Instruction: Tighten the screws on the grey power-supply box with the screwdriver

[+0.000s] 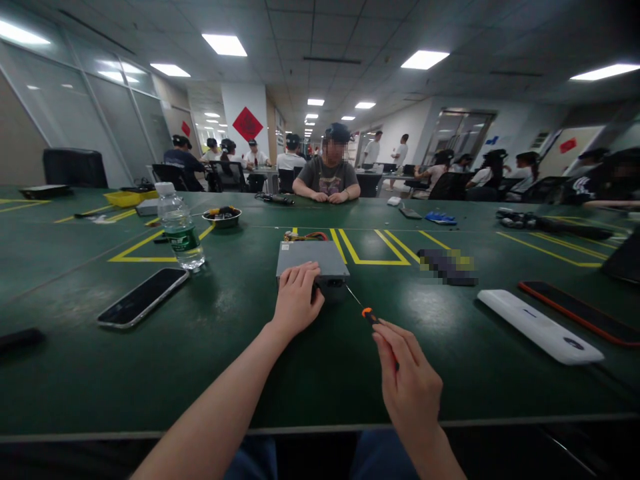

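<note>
The power supply unit [327, 257] is lying on the green table [210, 373] at twelve o'clock from the wearer, its coloured cables [313, 235] emerging at its far edge. The left hand [299, 299] is resting over its near edge, partly open, fingers bending together across the top and thumb spreading towards three o'clock. The right hand [411, 375] is closing thumb and fingers around the handle of a screwdriver [370, 315], whose shaft is pointing towards ten o'clock; its tip is meeting or nearly meeting the unit's near right corner. A smartphone [143, 298] is lying at ten o'clock, a water bottle [181, 230] is standing at eleven, and a seated person [327, 170] is facing the wearer from twelve.
</note>
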